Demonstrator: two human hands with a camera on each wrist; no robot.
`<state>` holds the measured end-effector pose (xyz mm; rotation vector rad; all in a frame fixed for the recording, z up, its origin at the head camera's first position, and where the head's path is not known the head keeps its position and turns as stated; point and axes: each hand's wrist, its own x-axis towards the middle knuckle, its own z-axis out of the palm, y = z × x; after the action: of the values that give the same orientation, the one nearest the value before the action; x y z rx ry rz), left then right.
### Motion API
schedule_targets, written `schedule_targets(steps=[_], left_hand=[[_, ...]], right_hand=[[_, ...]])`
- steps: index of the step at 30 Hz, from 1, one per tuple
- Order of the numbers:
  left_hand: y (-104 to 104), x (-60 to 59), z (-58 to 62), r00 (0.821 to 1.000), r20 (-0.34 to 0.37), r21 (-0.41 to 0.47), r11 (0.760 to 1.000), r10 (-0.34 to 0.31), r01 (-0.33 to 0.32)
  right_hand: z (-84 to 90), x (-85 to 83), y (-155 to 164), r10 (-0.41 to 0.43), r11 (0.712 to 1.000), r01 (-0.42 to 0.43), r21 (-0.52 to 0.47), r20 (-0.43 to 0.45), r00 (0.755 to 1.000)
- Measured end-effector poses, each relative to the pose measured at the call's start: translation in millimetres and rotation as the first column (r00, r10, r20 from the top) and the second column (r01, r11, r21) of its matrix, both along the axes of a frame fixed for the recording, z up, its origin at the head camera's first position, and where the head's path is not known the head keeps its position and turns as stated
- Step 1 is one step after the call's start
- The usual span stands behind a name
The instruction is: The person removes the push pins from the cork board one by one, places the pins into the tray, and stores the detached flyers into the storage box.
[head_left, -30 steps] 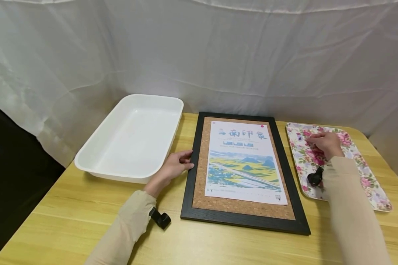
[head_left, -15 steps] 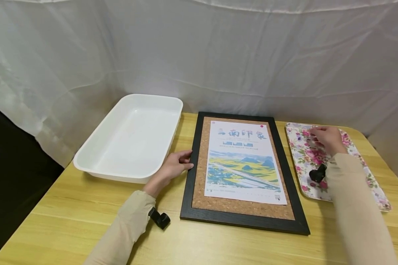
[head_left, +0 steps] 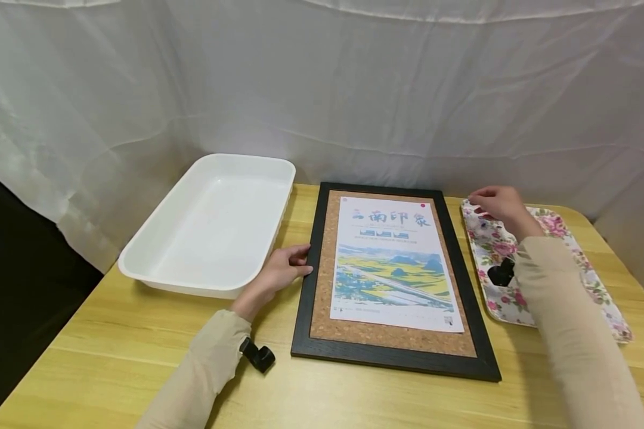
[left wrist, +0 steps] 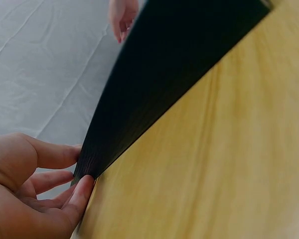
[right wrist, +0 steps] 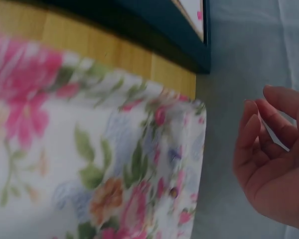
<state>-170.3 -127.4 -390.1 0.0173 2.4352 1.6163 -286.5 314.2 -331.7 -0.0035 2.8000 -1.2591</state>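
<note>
A black-framed cork board (head_left: 394, 347) lies on the table with a poster (head_left: 392, 262) on it. A pink pushpin (head_left: 423, 205) sits at the poster's top right corner. My left hand (head_left: 279, 269) touches the board's left edge with its thumb and fingertips. My right hand (head_left: 501, 205) hovers over the far left corner of a floral tray (head_left: 520, 298). In the right wrist view, its thumb and index finger are bent close together; I cannot tell whether something small is between them. Small purple pieces (right wrist: 174, 155) lie near the tray's end.
An empty white plastic basin (head_left: 209, 220) stands left of the board, close to my left forearm. A pale curtain (head_left: 354, 95) hangs behind the wooden table (head_left: 375, 399). Black cameras (head_left: 257, 354) are strapped to both wrists.
My right hand has risen from the tray's pattern and moved left and away toward the tray's far left corner. My left hand and the board have stayed put.
</note>
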Motion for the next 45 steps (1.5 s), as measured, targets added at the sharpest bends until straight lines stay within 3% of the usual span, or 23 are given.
schedule_targets(steps=[7, 23, 33, 45], left_hand=[[0, -0.4, 1.1, 1.0, 0.006, -0.002, 1.0, -0.002, 0.002], [-6, 3.3, 1.1, 1.0, -0.001, -0.004, 1.0, 0.01, -0.01], [-7, 2.8, 0.4, 1.0, -0.006, 0.01, 1.0, 0.003, -0.003], [0, 2.3, 2.6, 1.0, -0.007, -0.001, 1.0, -0.012, 0.012]], right_hand=[[11.6, -4.6, -16, 0.078, 0.995, -0.078, 0.059, -0.001, 0.997], [9.1, -22.9, -50, 0.043, 0.998, -0.043, -0.04, 0.019, 0.999], [-11.9, -34.5, -64, -0.046, 0.992, 0.054, -0.112, 0.075, 0.996], [-26.7, -35.0, -68, -0.079, 0.989, 0.089, -0.115, 0.093, 0.993]])
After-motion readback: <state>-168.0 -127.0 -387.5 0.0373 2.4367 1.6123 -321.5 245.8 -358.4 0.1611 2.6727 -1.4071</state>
